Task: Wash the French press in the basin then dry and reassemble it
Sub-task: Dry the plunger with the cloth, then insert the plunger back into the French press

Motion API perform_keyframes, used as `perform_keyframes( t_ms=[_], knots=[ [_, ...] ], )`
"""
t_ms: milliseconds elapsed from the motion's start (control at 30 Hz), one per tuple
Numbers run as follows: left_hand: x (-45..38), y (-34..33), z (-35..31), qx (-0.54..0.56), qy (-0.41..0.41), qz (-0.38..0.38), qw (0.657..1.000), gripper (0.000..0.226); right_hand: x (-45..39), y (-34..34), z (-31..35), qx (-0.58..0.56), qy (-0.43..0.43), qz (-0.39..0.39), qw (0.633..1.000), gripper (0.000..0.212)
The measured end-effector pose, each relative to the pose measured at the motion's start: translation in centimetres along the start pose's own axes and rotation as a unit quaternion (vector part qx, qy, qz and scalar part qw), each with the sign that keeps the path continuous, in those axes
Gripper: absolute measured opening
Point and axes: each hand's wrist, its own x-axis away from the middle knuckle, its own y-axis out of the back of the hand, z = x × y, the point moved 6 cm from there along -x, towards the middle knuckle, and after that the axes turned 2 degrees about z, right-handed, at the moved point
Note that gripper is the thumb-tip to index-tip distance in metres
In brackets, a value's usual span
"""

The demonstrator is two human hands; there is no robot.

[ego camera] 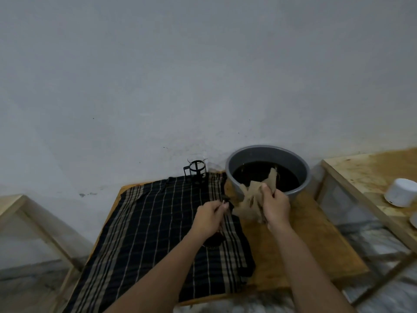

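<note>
French press carafe: glass beaker in a black frame with a handle on its left side, upright, at the far edge of the bench against the wall, a little left of frame centre, resting on the far end of the checked cloth. Plunger: thin rod with a dark disc-shaped end showing below the left wrist, held over the cloth at lower centre; details blurred. Left hand: fingers curled round the plunger rod. Right hand: clenched round a crumpled tan rag, just right of the left hand, at the near rim of the basin. One end of the rag rises over the basin's dark water. Basin: round, grey, holding dark liquid, at the bench's far right corner, just right of the carafe. Checked cloth: black with pale stripes, spread over the left half of the bench. Bench: wooden, bare on its right half. Second wooden table: right edge of frame, carrying a white cylindrical object. Grey wall: fills the upper frame.
</note>
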Motion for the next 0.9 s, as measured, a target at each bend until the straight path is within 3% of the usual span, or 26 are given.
perform_keyframes(
  t_ms=[233, 367, 467, 533, 600, 700, 900],
  knots=[
    [0.1, -1.8, 2.1, 0.179, 0.103, 0.003, 0.978, 0.030, -0.5, 2.2, -8.3, 0.320, 0.004, 0.099, 0.942, 0.002],
    [-0.1, -2.5, 2.0, 0.188, 0.114, 0.011, 0.976, 0.030, -0.5, 1.9, -12.3, 0.457, -0.032, 0.186, 0.869, 0.036],
    [-0.7, -1.8, 1.4, 0.189, 0.100, -0.003, 0.977, 0.031, -0.4, 0.8, -8.0, 0.376, -0.006, 0.168, 0.911, 0.034],
    [-1.4, -0.5, 0.6, 0.187, 0.072, -0.021, 0.980, 0.032, 0.0, -1.4, -4.3, 0.285, 0.011, 0.212, 0.935, 0.034],
    [-2.5, 1.3, -0.6, 0.155, 0.034, -0.053, 0.986, 0.034, 0.9, -4.2, -0.5, 0.268, 0.066, 0.266, 0.924, 0.024],
    [-3.8, 3.7, -2.5, 0.075, -0.025, -0.079, 0.994, 0.034, 1.0, -7.7, 2.8, 0.281, 0.157, 0.256, 0.912, 0.003],
    [-7.0, 7.6, -1.6, 0.075, -0.044, -0.072, 0.994, 0.029, -1.9, -13.8, 5.6, 0.305, 0.232, 0.233, 0.894, 0.018]
  ],
)
